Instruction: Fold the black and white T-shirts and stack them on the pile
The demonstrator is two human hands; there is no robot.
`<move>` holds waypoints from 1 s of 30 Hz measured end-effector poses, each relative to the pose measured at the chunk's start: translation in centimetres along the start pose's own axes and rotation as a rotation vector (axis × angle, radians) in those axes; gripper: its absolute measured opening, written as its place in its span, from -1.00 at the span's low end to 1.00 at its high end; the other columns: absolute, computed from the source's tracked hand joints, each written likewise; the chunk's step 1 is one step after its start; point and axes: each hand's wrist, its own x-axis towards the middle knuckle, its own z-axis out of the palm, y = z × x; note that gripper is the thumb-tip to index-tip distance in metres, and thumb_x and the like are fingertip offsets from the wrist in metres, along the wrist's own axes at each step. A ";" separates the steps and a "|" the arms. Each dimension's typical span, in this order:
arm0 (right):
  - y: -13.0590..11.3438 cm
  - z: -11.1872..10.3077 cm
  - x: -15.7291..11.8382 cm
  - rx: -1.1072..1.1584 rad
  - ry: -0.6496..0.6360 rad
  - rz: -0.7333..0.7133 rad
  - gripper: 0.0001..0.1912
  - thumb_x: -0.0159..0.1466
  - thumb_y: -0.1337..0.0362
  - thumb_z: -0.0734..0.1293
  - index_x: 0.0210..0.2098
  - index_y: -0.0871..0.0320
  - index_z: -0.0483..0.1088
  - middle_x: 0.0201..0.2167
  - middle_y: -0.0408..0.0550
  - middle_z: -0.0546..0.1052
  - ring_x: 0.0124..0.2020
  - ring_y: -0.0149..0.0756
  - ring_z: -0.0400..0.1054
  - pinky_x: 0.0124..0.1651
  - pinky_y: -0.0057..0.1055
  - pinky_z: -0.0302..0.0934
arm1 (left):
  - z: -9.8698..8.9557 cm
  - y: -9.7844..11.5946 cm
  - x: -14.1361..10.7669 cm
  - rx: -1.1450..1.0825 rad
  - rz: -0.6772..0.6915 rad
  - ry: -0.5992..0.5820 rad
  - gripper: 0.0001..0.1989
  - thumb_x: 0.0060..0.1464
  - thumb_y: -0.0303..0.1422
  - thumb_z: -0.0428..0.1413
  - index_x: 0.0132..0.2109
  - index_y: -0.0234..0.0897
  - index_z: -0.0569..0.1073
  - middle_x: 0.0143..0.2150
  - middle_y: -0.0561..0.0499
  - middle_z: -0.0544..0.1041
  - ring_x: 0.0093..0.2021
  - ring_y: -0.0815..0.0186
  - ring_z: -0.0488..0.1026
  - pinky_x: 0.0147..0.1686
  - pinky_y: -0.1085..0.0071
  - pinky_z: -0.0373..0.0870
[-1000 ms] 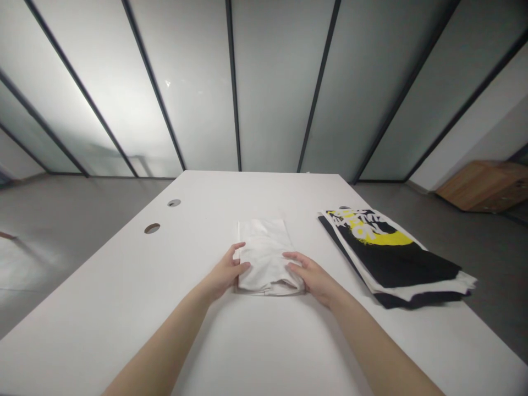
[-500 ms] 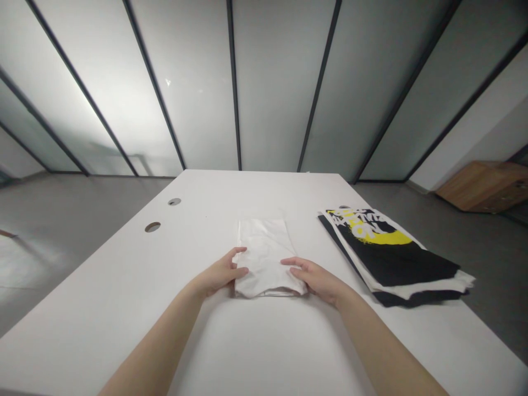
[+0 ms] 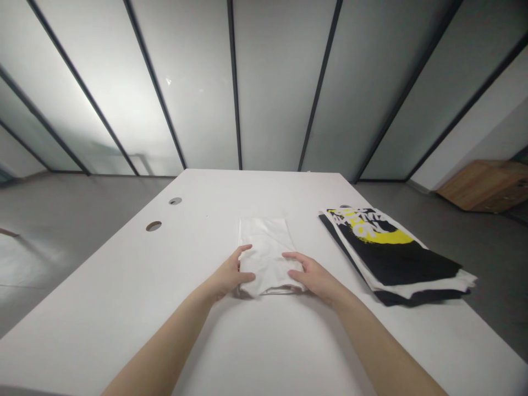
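Observation:
A folded white garment [image 3: 267, 247] lies flat on the white table in front of me, its layered, slightly wavy edge towards me. My left hand [image 3: 231, 276] holds its left side, thumb and index finger over the top and the other fingers mostly hidden at the edge. On the opposite side, my right hand [image 3: 312, 278] grips the right edge in the same way, thumb and index finger resting on the cloth. The fabric is a little bunched near my left thumb.
To the right is a stack of folded black and white garments [image 3: 396, 267], the top one printed in yellow and white. The white table [image 3: 103, 308] has a round hole [image 3: 154, 226] near its left edge. Frosted glass panels [image 3: 272, 82] stand beyond it.
My left hand has shifted slightly right and inward, pushing the garment's near left edge in a little. My right hand has barely moved. The stack stays put.

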 end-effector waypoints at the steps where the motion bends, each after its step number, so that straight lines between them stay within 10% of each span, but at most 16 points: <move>1: -0.1 0.1 0.0 0.045 -0.023 0.002 -0.33 0.20 0.23 0.46 0.31 0.01 0.39 -0.14 -0.10 0.55 -0.44 -0.42 0.37 -0.43 -0.48 0.32 | 0.1 -0.1 0.1 -0.016 -0.002 -0.003 0.01 -0.10 -0.45 0.37 0.46 -0.17 0.13 -0.19 0.03 0.56 -0.33 0.35 0.47 -0.35 0.45 0.38; 9: -1.0 -1.6 -0.9 -0.198 -0.035 0.061 -0.24 0.23 0.18 0.48 0.40 -0.04 0.30 -0.22 -0.13 0.53 -0.48 -0.37 0.39 -0.45 -0.44 0.34 | -1.8 0.1 -0.1 0.247 0.064 -0.021 -0.19 0.04 -0.41 0.25 0.43 -0.14 0.23 -0.07 -0.03 0.56 -0.26 0.31 0.53 -0.31 0.41 0.45; 17: 0.5 -2.1 0.7 -0.609 0.347 -0.352 -0.65 0.36 0.19 0.33 0.10 0.12 0.53 -0.21 -0.02 0.59 -0.24 -0.19 0.46 -0.06 -0.23 0.37 | -2.8 -1.0 0.6 0.799 0.233 0.295 -0.51 0.21 -0.34 0.14 0.28 -0.16 0.42 0.02 -0.11 0.61 -0.25 0.25 0.59 -0.11 0.27 0.52; 23: 0.3 0.6 0.8 -0.768 0.196 -0.618 -0.71 0.45 0.29 0.27 0.08 0.06 0.56 -0.05 0.05 0.59 0.03 -0.10 0.43 0.17 -0.16 0.30 | -1.3 -2.2 1.8 0.801 0.523 0.423 -0.69 0.27 -0.35 0.08 0.13 -0.19 0.47 0.09 -0.14 0.53 -0.04 0.18 0.55 -0.01 0.21 0.52; 30: -0.8 1.6 0.1 -0.913 0.013 -0.530 -0.73 0.41 0.29 0.36 0.08 0.09 0.56 0.04 0.04 0.57 0.11 -0.12 0.39 0.22 -0.23 0.22 | 0.7 -0.5 0.0 1.204 0.558 0.047 -0.85 0.25 -0.36 0.18 -0.05 -0.17 0.58 -0.09 -0.08 0.60 -0.04 0.11 0.51 -0.01 0.22 0.39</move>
